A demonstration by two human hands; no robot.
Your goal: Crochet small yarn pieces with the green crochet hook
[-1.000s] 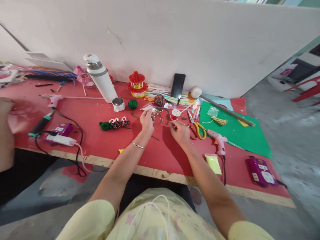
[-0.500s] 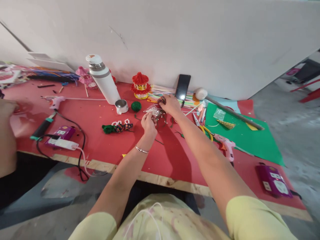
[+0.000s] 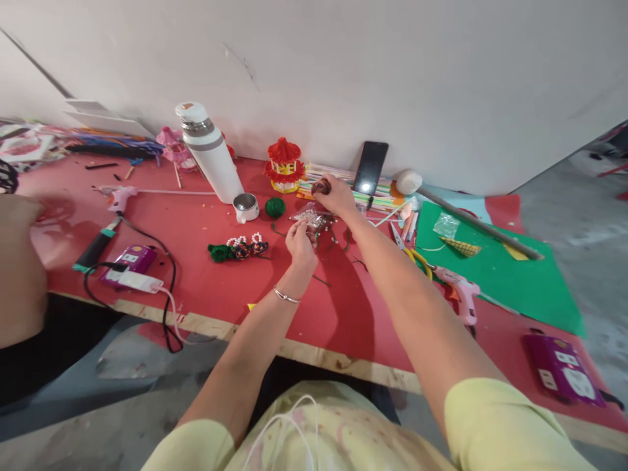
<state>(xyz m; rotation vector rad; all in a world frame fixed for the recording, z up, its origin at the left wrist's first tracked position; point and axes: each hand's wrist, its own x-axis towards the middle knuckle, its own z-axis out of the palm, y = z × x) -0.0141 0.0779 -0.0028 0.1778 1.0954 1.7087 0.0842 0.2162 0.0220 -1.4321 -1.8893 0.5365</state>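
My right hand (image 3: 339, 198) is closed around a small dark multicoloured ball of yarn (image 3: 321, 187), held just above the table. My left hand (image 3: 301, 243) has its fingers pinched at the near edge of a clear plastic bag of white beads (image 3: 309, 212); the fingertips are partly hidden. Loose beads and dark green yarn ends lie around the bag. A green ball of yarn (image 3: 275, 208) sits left of the bag. Nearer me on the left lies a row of green and multicoloured yarn pieces (image 3: 238, 250) with white bead loops.
A white flask (image 3: 213, 157) and metal-lined cup (image 3: 246, 207) stand at back left, beside a red-and-yellow lantern (image 3: 284, 167). A phone (image 3: 371, 167) leans on the wall. Right are scissors (image 3: 417, 260), a pink glue gun (image 3: 460, 293) and a purple power strip (image 3: 564, 369). Another person's arm (image 3: 19, 261) is far left.
The view has shifted slightly, so the table appears further right. My right hand has lifted a little with the yarn ball; my left hand stays at the bead bag.
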